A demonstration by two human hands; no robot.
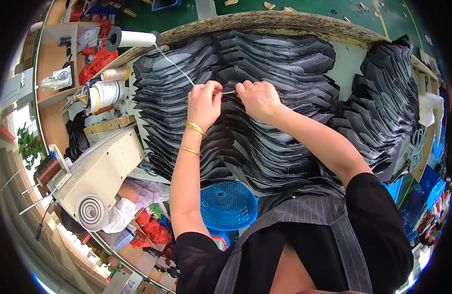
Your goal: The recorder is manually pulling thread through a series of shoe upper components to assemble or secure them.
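White cord point(175, 64) runs from a large white spool point(132, 39) at the upper left down to my hands. My left hand point(204, 102) is closed in a pinch on it, with two gold bangles on the wrist. To its right, my right hand point(259, 99) pinches the cord too, and a short stretch of cord spans the gap between them. Beneath both hands lie overlapping rows of dark grey, cut fabric pieces point(280, 63), fanned out in long stacks. Some fingertips are hidden behind my hands.
A cream sewing machine point(105, 169) stands at the left, with thread cones point(101, 95) beyond it. Another stack of dark pieces point(383, 98) lies at the right. A blue plastic basket point(229, 208) sits below the table's near side. A worn raised rim point(265, 20) edges the far side.
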